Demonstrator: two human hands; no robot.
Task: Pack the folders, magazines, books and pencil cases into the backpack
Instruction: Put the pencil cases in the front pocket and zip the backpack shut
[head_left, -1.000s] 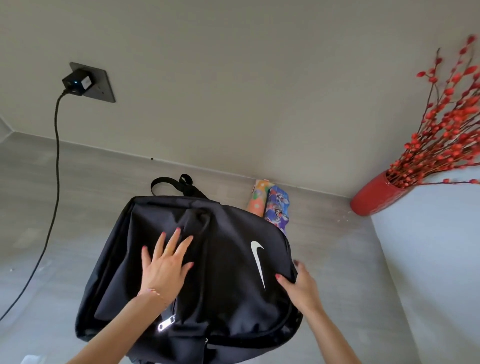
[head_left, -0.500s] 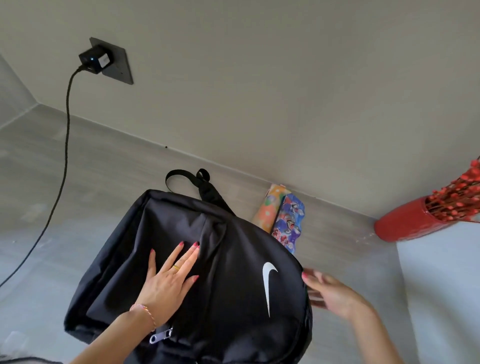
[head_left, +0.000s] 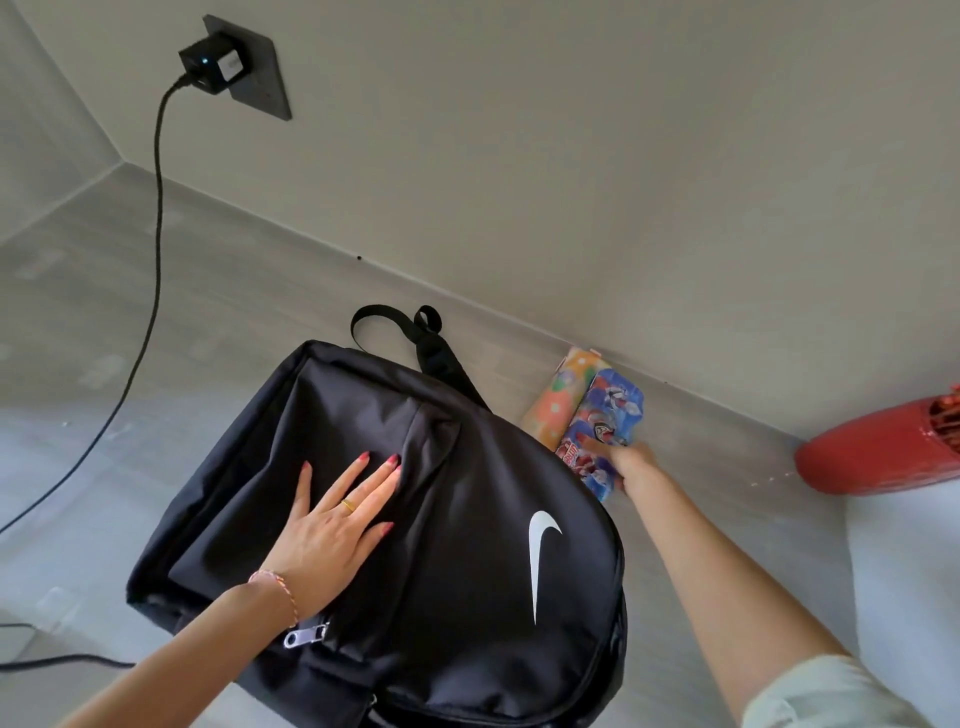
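A black backpack (head_left: 457, 561) with a white swoosh lies flat on the grey surface, its zips closed and its straps pointing toward the wall. My left hand (head_left: 332, 525) rests flat on its front, fingers spread. Behind the backpack, against the wall, lie two pencil cases: an orange flowered one (head_left: 558, 400) and a blue cartoon one (head_left: 605, 421). My right hand (head_left: 631, 465) has reached past the bag's right edge and closes on the near end of the blue pencil case.
A red vase (head_left: 878, 452) lies at the right beside a white surface (head_left: 904, 571). A black charger (head_left: 208, 65) sits in a wall socket at upper left, and its cable (head_left: 150, 291) runs down across the surface to the left edge.
My right hand left the backpack's right edge and moved up to the blue pencil case, taking hold of it. The left hand stayed flat on the bag. The camera view shifted right.
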